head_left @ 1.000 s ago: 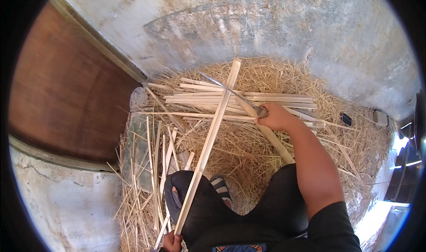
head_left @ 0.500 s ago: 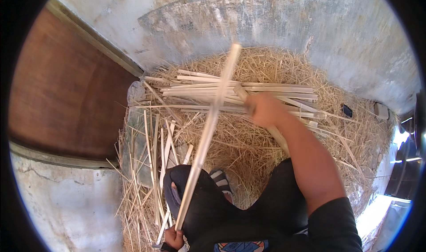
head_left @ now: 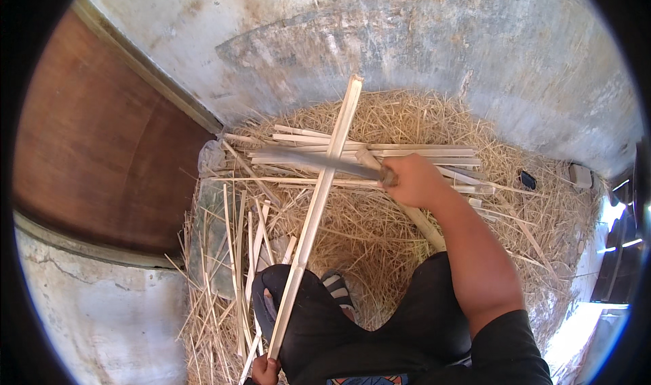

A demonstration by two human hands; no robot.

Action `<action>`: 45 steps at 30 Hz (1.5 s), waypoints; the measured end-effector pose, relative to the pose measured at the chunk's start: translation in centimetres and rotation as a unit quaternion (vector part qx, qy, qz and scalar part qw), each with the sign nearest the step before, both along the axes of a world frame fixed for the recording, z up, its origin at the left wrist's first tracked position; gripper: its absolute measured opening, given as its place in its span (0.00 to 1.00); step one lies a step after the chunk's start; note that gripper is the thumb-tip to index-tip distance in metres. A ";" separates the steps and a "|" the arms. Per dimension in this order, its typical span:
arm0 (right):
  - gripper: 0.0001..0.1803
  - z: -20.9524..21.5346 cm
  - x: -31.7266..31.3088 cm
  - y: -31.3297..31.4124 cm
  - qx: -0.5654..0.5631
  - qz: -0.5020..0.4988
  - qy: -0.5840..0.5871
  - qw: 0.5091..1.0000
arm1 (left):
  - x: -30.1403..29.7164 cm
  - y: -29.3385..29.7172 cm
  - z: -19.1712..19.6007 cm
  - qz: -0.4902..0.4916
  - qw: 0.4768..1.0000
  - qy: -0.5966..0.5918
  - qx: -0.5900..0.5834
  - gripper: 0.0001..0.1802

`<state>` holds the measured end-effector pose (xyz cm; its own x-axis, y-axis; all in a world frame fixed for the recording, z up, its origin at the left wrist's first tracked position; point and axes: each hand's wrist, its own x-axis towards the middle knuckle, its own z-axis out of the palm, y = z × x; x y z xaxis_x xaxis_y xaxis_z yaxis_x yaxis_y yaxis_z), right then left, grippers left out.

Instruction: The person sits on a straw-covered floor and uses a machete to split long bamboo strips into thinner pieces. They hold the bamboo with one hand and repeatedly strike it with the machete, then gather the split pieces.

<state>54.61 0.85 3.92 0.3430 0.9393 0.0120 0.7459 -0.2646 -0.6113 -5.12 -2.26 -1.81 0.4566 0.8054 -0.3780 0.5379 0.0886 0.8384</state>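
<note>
Long split bamboo stave (head_left: 319, 202) runs from left hand (head_left: 266, 370) at lower edge away across flat metal blade (head_left: 315, 160), blade reaching leftward from right hand (head_left: 415, 180), both over stack of cut bamboo strips (head_left: 407, 151) on straw heap (head_left: 380, 229), wooden door panel (head_left: 88, 141) left.

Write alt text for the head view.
The right hand swings a long blade across a pale wooden strip that the left hand holds at its lower end. Below lie split strips on straw, beside a concrete wall.

Grey concrete wall (head_left: 420, 39); brown door (head_left: 95, 147)
</note>
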 end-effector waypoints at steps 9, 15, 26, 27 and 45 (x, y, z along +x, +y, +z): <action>0.17 -2.0 5.7 -1.4 0.014 -0.268 0.079 0.960 | 0.6 6.7 4.3 -0.063 0.988 0.107 0.090 0.38; 0.18 -1.2 7.5 -2.7 0.186 -0.440 0.239 0.845 | 7.4 14.8 9.5 -0.134 0.899 0.256 0.330 0.31; 0.16 -0.5 9.1 -5.5 0.303 -0.498 0.205 0.786 | 24.9 26.4 9.4 -0.261 0.837 0.265 0.400 0.28; 0.16 -0.3 9.2 -5.9 0.292 -0.503 0.200 0.788 | 26.7 27.0 9.4 -0.273 0.828 0.266 0.412 0.28; 0.15 -2.0 9.3 -5.6 0.179 -0.409 0.141 0.884 | 24.7 31.8 -3.8 -0.187 0.854 0.321 0.365 0.33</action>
<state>63.93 -4.76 1.97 0.9421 0.3291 0.0644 0.1999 -0.3969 -0.8958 19.55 29.56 -5.62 0.6210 0.7764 -0.1071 0.7833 -0.6100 0.1195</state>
